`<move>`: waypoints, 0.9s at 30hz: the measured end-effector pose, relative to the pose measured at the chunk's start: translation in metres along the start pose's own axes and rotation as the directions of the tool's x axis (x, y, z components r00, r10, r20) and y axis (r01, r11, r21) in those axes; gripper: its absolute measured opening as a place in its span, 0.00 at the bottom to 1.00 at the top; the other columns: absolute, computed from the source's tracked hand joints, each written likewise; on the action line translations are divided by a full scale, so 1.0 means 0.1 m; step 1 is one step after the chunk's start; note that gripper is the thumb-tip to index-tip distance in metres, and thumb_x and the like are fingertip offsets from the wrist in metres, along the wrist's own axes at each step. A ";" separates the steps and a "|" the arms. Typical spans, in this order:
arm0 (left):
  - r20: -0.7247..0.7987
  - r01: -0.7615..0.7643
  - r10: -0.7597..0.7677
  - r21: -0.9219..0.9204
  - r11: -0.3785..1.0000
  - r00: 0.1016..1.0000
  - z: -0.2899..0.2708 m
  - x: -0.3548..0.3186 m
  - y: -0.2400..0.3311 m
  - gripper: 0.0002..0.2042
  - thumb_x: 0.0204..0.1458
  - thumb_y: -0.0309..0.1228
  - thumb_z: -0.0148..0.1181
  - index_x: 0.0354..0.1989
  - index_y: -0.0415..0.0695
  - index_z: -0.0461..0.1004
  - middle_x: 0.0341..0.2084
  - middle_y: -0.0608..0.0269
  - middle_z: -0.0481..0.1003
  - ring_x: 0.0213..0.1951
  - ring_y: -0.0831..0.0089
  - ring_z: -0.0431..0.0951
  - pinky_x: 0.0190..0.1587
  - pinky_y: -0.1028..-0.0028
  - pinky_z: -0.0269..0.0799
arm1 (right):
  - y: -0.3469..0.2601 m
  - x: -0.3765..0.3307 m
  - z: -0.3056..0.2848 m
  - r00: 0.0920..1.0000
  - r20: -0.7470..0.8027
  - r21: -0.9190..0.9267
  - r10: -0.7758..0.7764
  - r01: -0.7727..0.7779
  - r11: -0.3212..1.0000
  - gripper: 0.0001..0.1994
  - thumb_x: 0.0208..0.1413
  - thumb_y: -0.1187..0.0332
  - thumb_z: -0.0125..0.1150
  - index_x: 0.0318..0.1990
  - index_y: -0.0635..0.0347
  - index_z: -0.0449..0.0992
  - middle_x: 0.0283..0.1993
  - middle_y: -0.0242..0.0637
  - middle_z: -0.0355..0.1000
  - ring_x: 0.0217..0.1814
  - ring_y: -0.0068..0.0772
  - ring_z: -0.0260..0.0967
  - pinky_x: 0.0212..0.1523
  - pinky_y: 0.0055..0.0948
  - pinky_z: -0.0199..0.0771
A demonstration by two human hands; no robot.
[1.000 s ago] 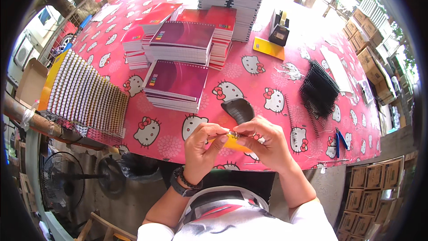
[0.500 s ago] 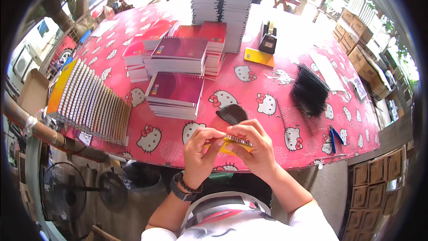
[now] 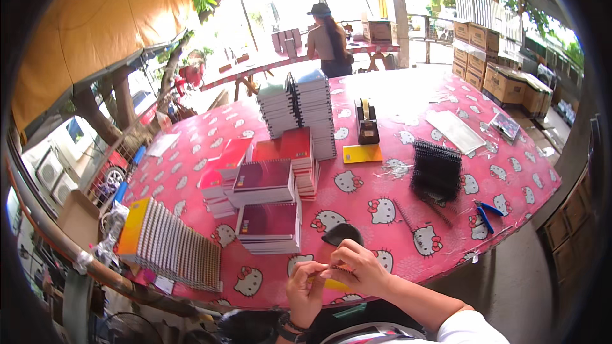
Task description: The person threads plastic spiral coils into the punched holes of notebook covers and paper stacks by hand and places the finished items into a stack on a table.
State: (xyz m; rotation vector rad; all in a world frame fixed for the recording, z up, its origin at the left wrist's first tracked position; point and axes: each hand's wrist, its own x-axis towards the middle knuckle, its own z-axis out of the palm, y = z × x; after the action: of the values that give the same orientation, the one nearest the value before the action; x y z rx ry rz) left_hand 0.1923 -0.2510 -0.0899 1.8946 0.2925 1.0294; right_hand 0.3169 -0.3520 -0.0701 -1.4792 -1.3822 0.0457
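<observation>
My left hand (image 3: 305,293) and my right hand (image 3: 358,267) meet at the table's near edge, both closed on a small yellow spiral notebook (image 3: 331,284). My fingertips pinch along its coil, and they cover most of it. A dark rounded object (image 3: 344,234) lies just beyond my right hand. Farther left are stacked purple-covered notebooks (image 3: 268,222) and red-covered ones (image 3: 296,143). On the right, a pile of black plastic coils (image 3: 437,171) lies near loose coils and blue-handled pliers (image 3: 488,214).
A tall stack of yellow-covered spiral notebooks (image 3: 172,245) stands at the left edge. Farther back are tall white notebook stacks (image 3: 317,114), a tape dispenser (image 3: 367,124) and a yellow notebook (image 3: 362,154). A person (image 3: 329,41) stands at another table; cartons (image 3: 503,83) are piled right.
My view has tilted upward, bringing the far table and the person there into sight. Both hands appear lower in the picture, still together on the yellow notebook.
</observation>
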 end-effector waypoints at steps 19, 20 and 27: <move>-0.254 -0.025 0.055 0.119 0.993 0.966 -0.70 -0.10 -0.07 0.06 0.50 0.21 0.62 0.35 0.39 0.71 0.30 0.62 0.73 0.32 0.78 0.74 0.35 0.78 0.71 | -0.28 0.51 0.61 0.954 0.267 0.092 -0.134 0.113 0.989 0.06 0.52 0.76 0.58 0.38 0.63 0.72 0.34 0.42 0.69 0.37 0.45 0.69 0.37 0.37 0.71; -0.230 0.057 -0.038 0.077 0.995 0.973 -0.81 -0.21 -0.07 0.14 0.50 0.22 0.62 0.45 0.39 0.68 0.36 0.60 0.73 0.37 0.77 0.74 0.40 0.77 0.71 | -0.33 0.57 0.68 0.946 0.281 0.136 -0.160 0.126 0.983 0.06 0.52 0.77 0.57 0.38 0.63 0.72 0.34 0.42 0.70 0.37 0.45 0.69 0.37 0.36 0.71; -0.259 0.012 0.037 0.186 0.983 0.965 -1.48 -0.21 0.09 0.34 0.47 0.34 0.69 0.60 0.41 0.56 0.46 0.57 0.70 0.46 0.71 0.72 0.48 0.69 0.68 | -0.80 1.49 0.78 0.916 0.122 0.414 -0.383 0.303 0.858 0.06 0.56 0.78 0.52 0.40 0.66 0.70 0.34 0.42 0.68 0.33 0.42 0.69 0.36 0.34 0.71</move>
State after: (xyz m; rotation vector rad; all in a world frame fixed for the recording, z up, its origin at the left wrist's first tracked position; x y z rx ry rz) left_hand 0.0654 -0.1765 -0.0612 1.9259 0.5465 1.3020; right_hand 0.2601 -0.2110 0.0376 -0.8990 -1.6755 0.2346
